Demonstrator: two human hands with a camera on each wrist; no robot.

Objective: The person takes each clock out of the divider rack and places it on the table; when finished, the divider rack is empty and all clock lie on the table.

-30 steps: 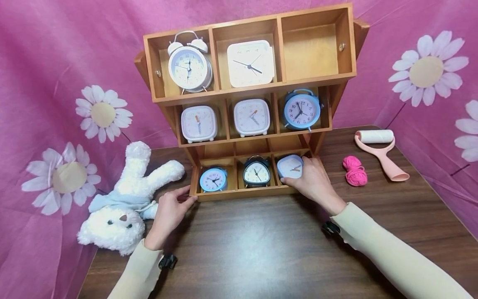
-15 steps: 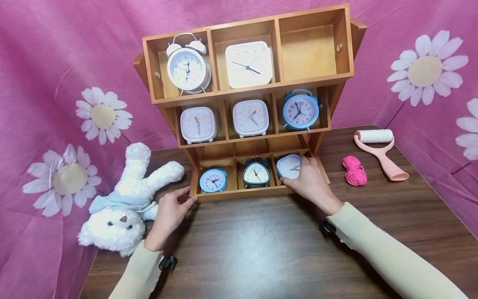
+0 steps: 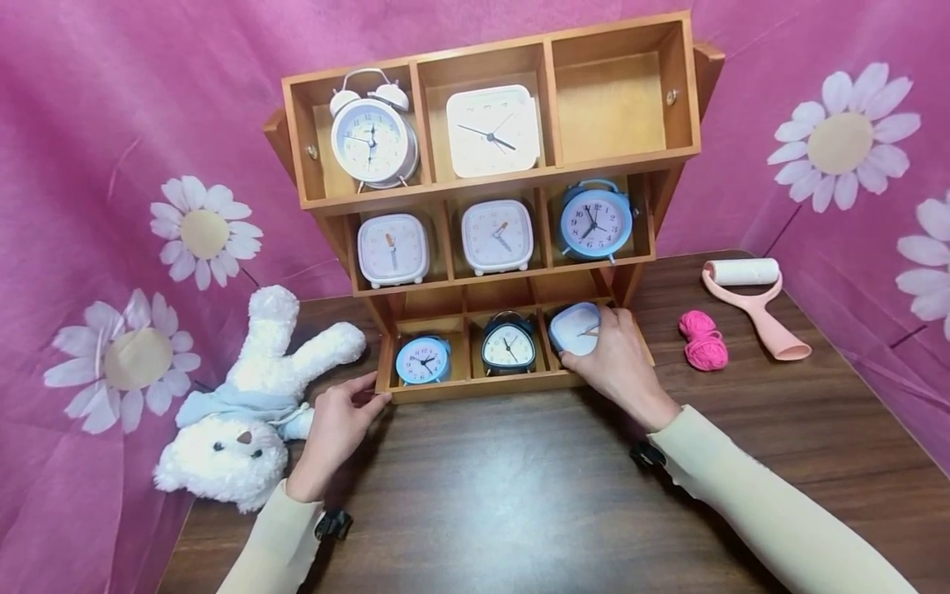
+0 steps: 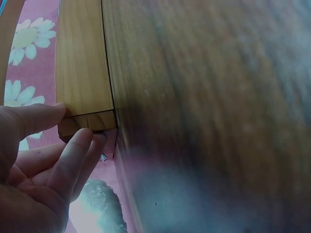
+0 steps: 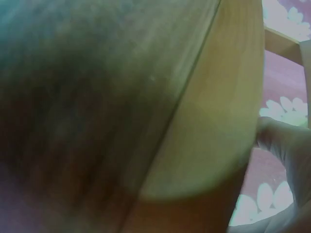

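A wooden three-tier display shelf (image 3: 482,387) stands on a dark wood table, with alarm clocks in its compartments. At the lower tier's front left corner, my left hand (image 3: 340,425) pinches the shelf's edge; the left wrist view shows the thumb on one side of the corner and the fingertips on the other. My right hand (image 3: 625,369) holds a blue-rimmed, rounded-square alarm clock (image 3: 573,330), which sits tilted in the lower right compartment. The hand covers the clock's right side. A black triangular clock (image 3: 508,345) and a round blue clock (image 3: 423,360) fill the other lower compartments.
Higher up are a white twin-bell clock (image 3: 371,142), a white square clock (image 3: 493,130) and several more clocks. A white teddy bear (image 3: 223,458) lies left of the shelf. Pink yarn (image 3: 703,341) and a pink lint roller (image 3: 757,313) lie to its right.
The whole head view has drifted slightly. Both hands keep their places, the left on the shelf corner and the right on the clock.
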